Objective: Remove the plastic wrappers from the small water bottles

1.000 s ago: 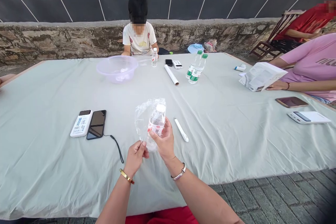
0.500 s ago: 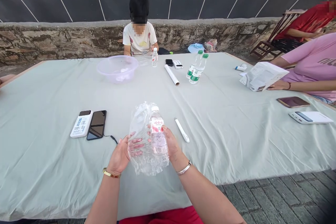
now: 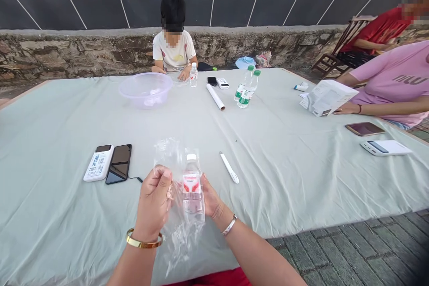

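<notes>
The right hand (image 3: 209, 199) wraps the small water bottle (image 3: 192, 192) upright inside a clear plastic bag (image 3: 174, 214), while the left hand (image 3: 154, 203) pinches the bag's film beside it, above the table's near edge. The bottle looks fully bagged; the bag's mouth is still unsealed, and the white pen (image 3: 229, 167) just right lies untouched.

Four water bottles: one small bottle (image 3: 192, 190) at six o'clock, another small bottle (image 3: 193, 74) at twelve, two green-capped bottles (image 3: 245, 90) at one. Three phones: two dark phones (image 3: 119, 170), (image 3: 212, 81), one brown phone (image 3: 365, 128). Three white devices (image 3: 98, 169), (image 3: 222, 83), (image 3: 385, 147). One bowl (image 3: 146, 90).
</notes>
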Available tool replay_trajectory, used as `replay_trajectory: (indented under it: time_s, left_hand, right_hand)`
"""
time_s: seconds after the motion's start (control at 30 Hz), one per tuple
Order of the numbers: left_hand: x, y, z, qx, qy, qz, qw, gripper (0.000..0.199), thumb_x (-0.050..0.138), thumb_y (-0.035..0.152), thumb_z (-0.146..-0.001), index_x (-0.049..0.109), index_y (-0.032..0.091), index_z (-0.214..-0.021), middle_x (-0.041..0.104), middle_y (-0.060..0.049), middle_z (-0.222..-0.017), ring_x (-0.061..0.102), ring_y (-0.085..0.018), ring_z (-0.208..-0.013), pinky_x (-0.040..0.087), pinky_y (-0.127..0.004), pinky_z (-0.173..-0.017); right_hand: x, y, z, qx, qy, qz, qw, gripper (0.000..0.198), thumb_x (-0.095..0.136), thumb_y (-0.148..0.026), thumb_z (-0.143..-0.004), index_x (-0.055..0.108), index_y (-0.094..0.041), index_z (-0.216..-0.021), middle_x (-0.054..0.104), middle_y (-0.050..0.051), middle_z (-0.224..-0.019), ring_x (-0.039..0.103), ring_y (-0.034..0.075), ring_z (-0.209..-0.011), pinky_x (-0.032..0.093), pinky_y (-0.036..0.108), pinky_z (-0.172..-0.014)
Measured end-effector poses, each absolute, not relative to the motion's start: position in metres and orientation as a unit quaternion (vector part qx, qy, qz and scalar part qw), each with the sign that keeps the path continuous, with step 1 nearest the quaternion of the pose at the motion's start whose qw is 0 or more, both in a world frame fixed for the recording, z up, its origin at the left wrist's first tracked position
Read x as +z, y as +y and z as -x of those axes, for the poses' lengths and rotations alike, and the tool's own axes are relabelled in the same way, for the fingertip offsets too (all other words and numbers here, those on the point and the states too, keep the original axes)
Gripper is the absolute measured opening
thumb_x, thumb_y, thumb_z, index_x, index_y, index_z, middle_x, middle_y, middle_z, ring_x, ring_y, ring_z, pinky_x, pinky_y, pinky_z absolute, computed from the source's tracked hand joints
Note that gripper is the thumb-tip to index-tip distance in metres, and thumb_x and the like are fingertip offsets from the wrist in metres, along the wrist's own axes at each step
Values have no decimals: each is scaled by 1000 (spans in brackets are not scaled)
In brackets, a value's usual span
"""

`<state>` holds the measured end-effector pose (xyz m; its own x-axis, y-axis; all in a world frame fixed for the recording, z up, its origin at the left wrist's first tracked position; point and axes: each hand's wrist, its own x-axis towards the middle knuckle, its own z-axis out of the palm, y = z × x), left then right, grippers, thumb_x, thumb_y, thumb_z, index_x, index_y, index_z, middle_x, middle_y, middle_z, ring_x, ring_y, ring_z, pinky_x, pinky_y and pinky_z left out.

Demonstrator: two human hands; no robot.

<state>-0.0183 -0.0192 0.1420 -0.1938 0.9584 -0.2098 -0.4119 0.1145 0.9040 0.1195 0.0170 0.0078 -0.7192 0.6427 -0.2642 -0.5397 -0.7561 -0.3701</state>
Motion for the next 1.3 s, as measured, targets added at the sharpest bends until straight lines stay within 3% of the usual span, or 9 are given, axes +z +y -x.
replay_trajectory:
  time_s: [0.2,0.3,0.47,0.67,0.83,1.07,1.2,1.3]
  left_hand:
    - [173,-33,27,649,439,-257,566,32,65,37,-81,45,19,-64,34,8,-49,27,-3,-36,25,-14,-33]
    - [182,-37,40,680,437,-251,533,31,61,33,-84,44,19,-63,32,8,-49,25,-4,-35,23,-15,-31]
    - [186,-36,67,742,422,-219,473,31,60,33,-84,43,18,-63,28,8,-48,20,-4,-36,23,-15,-31]
    - [148,-23,94,757,465,-132,439,27,69,24,-77,45,18,-67,31,10,-48,22,-2,-36,22,-14,-31]
    - [94,-14,90,721,504,-86,467,42,75,30,-69,36,18,-61,32,12,-43,23,-2,-32,18,-15,-27]
    - [74,-18,103,699,543,-62,461,48,77,35,-64,32,20,-63,34,13,-44,26,-3,-32,20,-15,-27]
    - [92,-28,98,646,555,-128,509,42,77,35,-66,37,20,-64,34,12,-44,25,-3,-32,20,-14,-26]
    - [104,-35,81,593,565,-160,551,41,77,39,-67,40,20,-66,35,11,-46,26,-3,-34,22,-13,-27]
  right_hand:
    - [-7,1,-130,923,-114,214,300,57,73,-59,-66,57,-18,-102,65,4,-89,65,21,-83,53,42,-76]
    - [-4,-4,-135,918,-162,205,297,51,80,-43,-65,58,-17,-103,64,4,-87,65,19,-80,52,37,-75]
    - [13,0,-144,893,-215,223,327,44,80,-36,-66,58,-17,-99,63,3,-87,64,17,-80,50,32,-74]
    - [39,33,-161,765,-361,308,437,41,81,-30,-62,58,-19,-94,63,3,-84,60,17,-78,47,30,-69]
    - [51,61,-168,612,-421,403,534,54,82,-28,-57,54,-22,-103,63,2,-90,60,19,-85,46,36,-80]
    - [57,82,-184,663,-328,372,561,49,76,-35,-61,53,-25,-103,62,2,-91,61,21,-86,49,38,-77]
    - [51,104,-189,526,-355,455,624,57,76,-37,-59,52,-24,-109,62,3,-95,60,21,-85,48,39,-78]
    - [44,121,-184,365,-429,569,600,61,78,-37,-54,52,-22,-107,63,5,-100,60,21,-88,47,40,-83]
